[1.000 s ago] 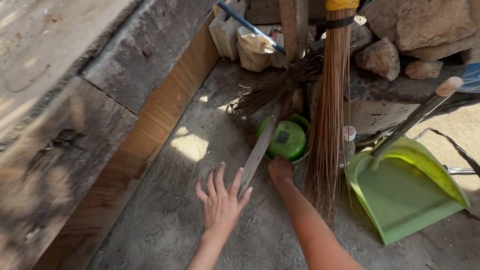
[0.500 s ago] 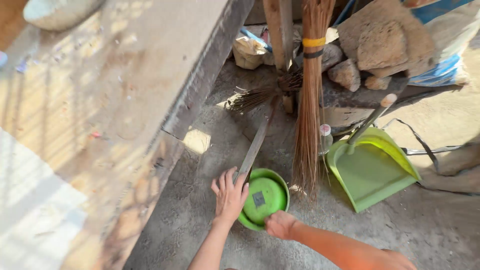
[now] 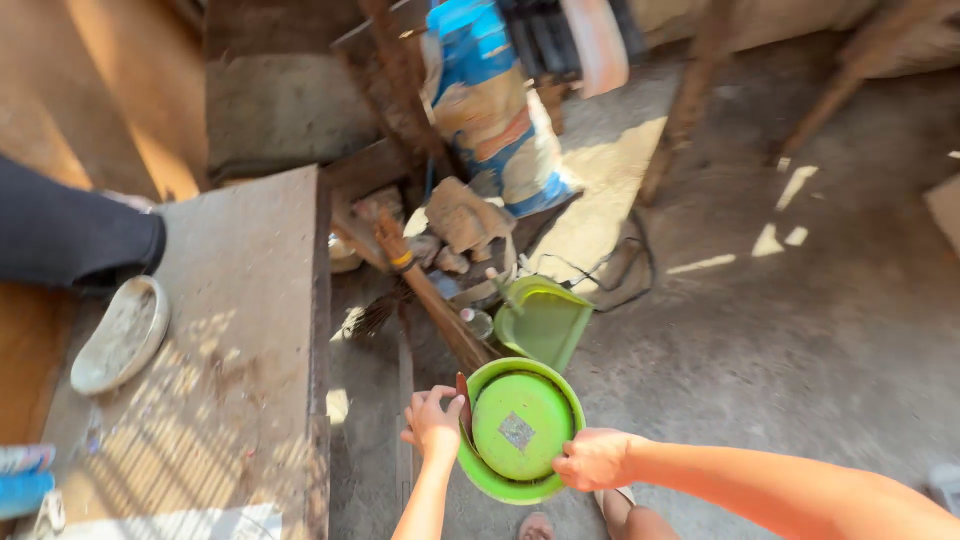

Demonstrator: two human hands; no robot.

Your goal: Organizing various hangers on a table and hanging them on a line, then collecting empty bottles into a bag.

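Fingers of left hand [image 3: 433,420] and right hand [image 3: 592,459] curl on opposite rims of the upturned green basin [image 3: 520,428], lifted above the floor near the broom [image 3: 432,296] — a loose edge-grip could let it tip and drop

Daylight enters from the upper right and falls in bright patches on the floor [image 3: 790,240]. Dappled light covers the table [image 3: 230,380]; the lower left corner is overexposed. The upper area is dim and motion-blurred, including the sack [image 3: 490,110]. The bowl [image 3: 520,425] is sharp. Edges show wide-angle distortion.
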